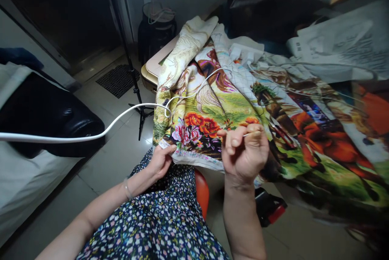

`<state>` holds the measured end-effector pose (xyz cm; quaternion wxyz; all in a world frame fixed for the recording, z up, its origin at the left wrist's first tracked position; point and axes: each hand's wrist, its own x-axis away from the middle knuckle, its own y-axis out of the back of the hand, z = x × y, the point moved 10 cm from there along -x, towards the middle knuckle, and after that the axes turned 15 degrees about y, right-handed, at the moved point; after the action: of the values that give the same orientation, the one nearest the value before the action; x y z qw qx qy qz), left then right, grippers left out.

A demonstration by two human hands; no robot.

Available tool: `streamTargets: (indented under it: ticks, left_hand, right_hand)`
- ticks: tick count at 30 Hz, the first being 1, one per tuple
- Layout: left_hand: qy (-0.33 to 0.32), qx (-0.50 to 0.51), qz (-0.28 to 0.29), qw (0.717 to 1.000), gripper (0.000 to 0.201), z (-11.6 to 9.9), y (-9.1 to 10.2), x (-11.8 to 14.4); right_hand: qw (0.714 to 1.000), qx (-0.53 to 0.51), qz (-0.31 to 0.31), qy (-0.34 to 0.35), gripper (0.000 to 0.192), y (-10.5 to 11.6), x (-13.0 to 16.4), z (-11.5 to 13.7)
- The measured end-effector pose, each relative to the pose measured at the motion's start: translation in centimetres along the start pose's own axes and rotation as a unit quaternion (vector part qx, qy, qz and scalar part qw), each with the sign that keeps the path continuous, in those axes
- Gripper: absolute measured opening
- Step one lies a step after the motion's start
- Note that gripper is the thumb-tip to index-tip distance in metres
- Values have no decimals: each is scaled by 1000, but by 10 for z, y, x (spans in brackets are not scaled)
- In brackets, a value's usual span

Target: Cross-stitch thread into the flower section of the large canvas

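Note:
A large cross-stitch cloth (231,102) with horses, red flowers and green grass lies bunched across a small table and my lap. My left hand (160,159) pinches the cloth's lower left edge, just under the flower patch. My right hand (244,150) is raised in front of the cloth, with its fingers closed on a thin needle (253,133) that points right. I cannot make out any thread on the needle.
A white cable (91,135) runs from the left edge across the cloth. A tripod stand (135,81) stands on the tiled floor. A black bag (45,118) lies on a bed at left. Printed paper sheets (340,45) and dark bags sit at the back right.

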<state>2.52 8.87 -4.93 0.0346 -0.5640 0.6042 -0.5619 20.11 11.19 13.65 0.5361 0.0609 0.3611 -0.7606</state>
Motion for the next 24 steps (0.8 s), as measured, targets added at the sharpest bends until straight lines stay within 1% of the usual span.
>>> streamTargets:
  ticks: [2, 4, 7, 11, 13, 15, 16, 17, 19, 21, 22, 24]
  left_hand:
    - [2, 2, -3, 1000, 54, 0, 0, 0]
    - [2, 1, -5, 1000, 54, 0, -1, 1]
    - [0, -4, -7, 1000, 54, -1, -1, 1]
    - [1, -6, -9, 1000, 54, 0, 1, 1]
    - [-2, -5, -9, 1000, 53, 0, 1, 0]
    - [-6, -3, -12, 1000, 53, -1, 3, 0]
    - [-8, -2, -13, 1000, 52, -1, 3, 0]
    - [-9, -2, -14, 1000, 52, -1, 3, 0]
    - [-12, -3, -14, 1000, 50, -2, 2, 1]
    - [-12, -6, -11, 1000, 48, -3, 1, 2]
    - [-12, -7, -11, 1000, 47, -3, 0, 3]
    - [-10, -7, -13, 1000, 44, -3, 0, 3]
  right_hand:
    - [999, 24, -7, 27, 19, 4, -4, 7]
    - [998, 51, -9, 35, 17, 8, -6, 8]
    - [996, 77, -20, 38, 18, 15, -9, 7]
    - [991, 106, -45, 73, 23, 27, -12, 7]
    - [987, 144, -34, 67, 25, 31, -7, 0]
    - [982, 189, 11, 9, 24, 29, 6, -19]
    - [976, 211, 50, -34, 22, 25, 16, -32]
    - [965, 232, 98, -77, 20, 20, 28, -45]
    - [926, 280, 212, -136, 16, 7, 54, -66]
    - [880, 332, 310, -139, 14, -6, 75, -76]
    - [862, 355, 339, -128, 15, -11, 81, -77]
    - [842, 384, 364, -108, 19, -16, 87, -78]
